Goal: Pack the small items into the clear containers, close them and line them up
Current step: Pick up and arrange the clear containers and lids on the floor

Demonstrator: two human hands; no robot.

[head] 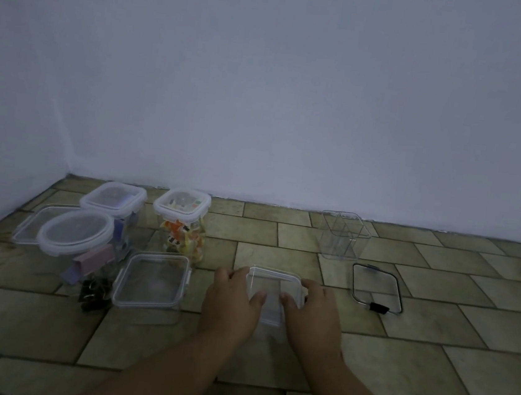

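Observation:
A small clear square container [272,284] with its lid on sits on the tiled floor in the middle. My left hand [231,301] grips its left side and my right hand [311,313] grips its right side, with both thumbs lying on the lid. Left of it stands a lidded clear square container [152,281]. Black binder clips [95,290] and pastel clips [89,264] show at a round-lidded container [74,234]. Behind are two closed square jars, one [182,221] holding colourful small items, the other [114,201] bluish ones.
An open clear container [344,236] stands at the back right near the wall. Its black-rimmed lid [376,288] lies flat in front of it. A loose flat clear lid [30,223] lies at the far left. A white wall closes off the back.

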